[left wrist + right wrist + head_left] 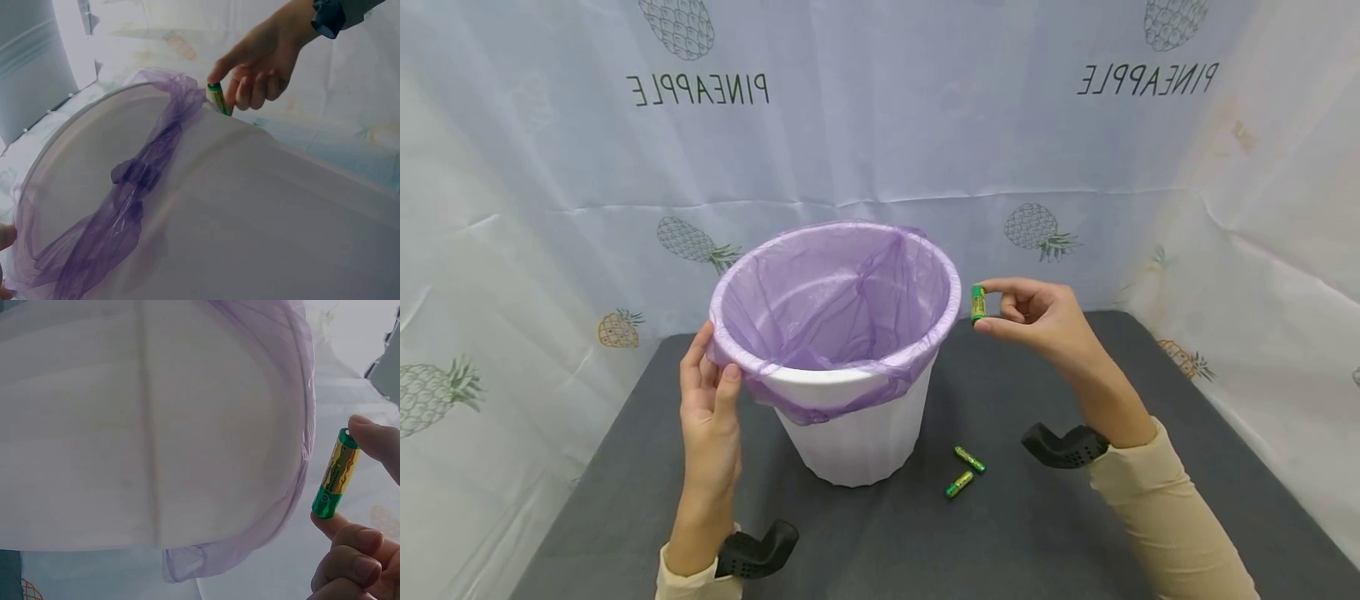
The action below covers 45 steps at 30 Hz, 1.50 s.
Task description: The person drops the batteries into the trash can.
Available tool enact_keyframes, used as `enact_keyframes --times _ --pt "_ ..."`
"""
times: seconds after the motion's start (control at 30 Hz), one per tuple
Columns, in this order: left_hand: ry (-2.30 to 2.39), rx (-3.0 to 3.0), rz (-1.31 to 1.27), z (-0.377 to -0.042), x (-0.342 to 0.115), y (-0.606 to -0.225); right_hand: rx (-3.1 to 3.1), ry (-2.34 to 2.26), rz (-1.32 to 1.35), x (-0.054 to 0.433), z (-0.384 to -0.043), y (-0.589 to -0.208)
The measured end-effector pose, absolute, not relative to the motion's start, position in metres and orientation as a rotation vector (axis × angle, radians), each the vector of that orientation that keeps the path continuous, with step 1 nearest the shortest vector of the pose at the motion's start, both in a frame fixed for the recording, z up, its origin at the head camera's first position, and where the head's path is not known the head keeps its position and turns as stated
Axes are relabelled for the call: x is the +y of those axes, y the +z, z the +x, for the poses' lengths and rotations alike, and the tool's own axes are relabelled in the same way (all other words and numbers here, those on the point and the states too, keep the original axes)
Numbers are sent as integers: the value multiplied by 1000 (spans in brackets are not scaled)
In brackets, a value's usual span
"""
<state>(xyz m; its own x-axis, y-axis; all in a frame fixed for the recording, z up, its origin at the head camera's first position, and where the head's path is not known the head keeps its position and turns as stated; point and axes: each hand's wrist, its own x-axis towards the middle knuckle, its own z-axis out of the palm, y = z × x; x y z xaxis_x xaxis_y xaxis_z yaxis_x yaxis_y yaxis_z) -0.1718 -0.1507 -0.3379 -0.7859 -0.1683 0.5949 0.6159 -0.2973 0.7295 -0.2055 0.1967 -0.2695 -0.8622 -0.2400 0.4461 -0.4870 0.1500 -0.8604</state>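
Observation:
A white trash bin (857,433) stands upright, lined with a purple plastic bag (820,308) folded over its rim. My left hand (709,408) touches the bin's left side just below the rim, fingers spread along the outside and thumb in front. Beyond the bin's right side, my right hand (1037,321) pinches a green and gold battery (336,474) end to end between thumb and index finger. The battery is held upright in the head view, apart from the bin. The bag is knotted (134,174) on the bin's outside.
Two more green and gold batteries, one (970,459) behind the other (959,485), lie right of the bin's base on the dark grey table (880,550). A pineapple-print curtain (887,125) hangs behind. Each wrist wears a black camera mount (1063,446).

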Motion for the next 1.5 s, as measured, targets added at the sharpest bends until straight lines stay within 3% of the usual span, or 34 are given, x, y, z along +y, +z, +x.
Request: enact_keyframes --times 1.03,1.5 --pt "-2128 -1454 -574 -172 -154 -338 -2178 1901 603 161 -222 -272" --pt "-2110 -1482 -470 -174 -151 -334 -1947 1938 789 176 -222 -294"
